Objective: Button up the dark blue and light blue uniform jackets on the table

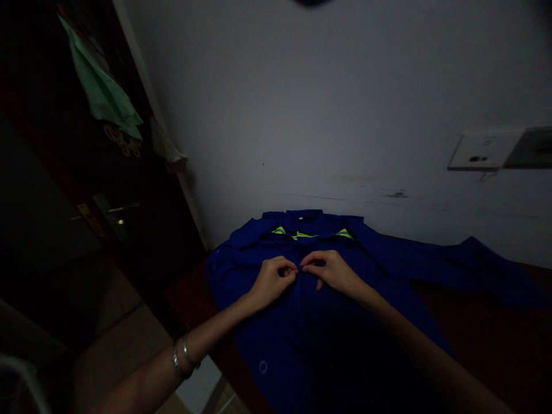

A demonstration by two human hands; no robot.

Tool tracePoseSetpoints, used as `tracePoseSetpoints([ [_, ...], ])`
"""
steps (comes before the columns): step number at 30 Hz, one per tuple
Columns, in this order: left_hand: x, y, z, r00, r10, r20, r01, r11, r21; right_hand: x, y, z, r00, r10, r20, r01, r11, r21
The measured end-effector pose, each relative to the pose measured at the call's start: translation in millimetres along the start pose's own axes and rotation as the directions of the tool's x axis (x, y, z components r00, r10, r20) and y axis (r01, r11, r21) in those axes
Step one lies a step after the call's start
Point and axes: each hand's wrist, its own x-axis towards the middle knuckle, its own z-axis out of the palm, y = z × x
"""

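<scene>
Bare forearms (150, 379) lead to left hand (269, 280) and right hand (334, 271), whose fingers (315, 256) pinch the front of the blue jacket (276, 333) spread beneath them on the surface (190, 293); fastening is judged in hand, the next move calling for aligned edges.

- Left forearm (222, 328) is bare, angling in from the lower left
- Left hand (271, 280) has thumb and index pinched at the tips, other fingers kinda curled under
- Right forearm (414, 333), also bare, slants in from the lower right
- Right hand (333, 270) is pretty much a mirrored pinch, one finger hanging lower
- Both pinches sit just beside each other
</scene>
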Motion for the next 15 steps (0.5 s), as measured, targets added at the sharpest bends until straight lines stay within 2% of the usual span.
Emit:
tracePoseSetpoints([
  [7, 4.2, -4.3, -1.3, 0.994, -0.088, 0.064, 0.090, 0.996, -0.025, -2.0, -3.5, -4.9, 0.998, -0.034, 0.045, 0.036, 0.999, -0.040],
  [15, 6.5, -9.3, -0.7, 0.989, -0.098, 0.113, 0.108, 0.991, -0.084, 0.5, 2.6, -11.5, 0.997, -0.021, 0.076, 0.024, 0.999, -0.031],
])
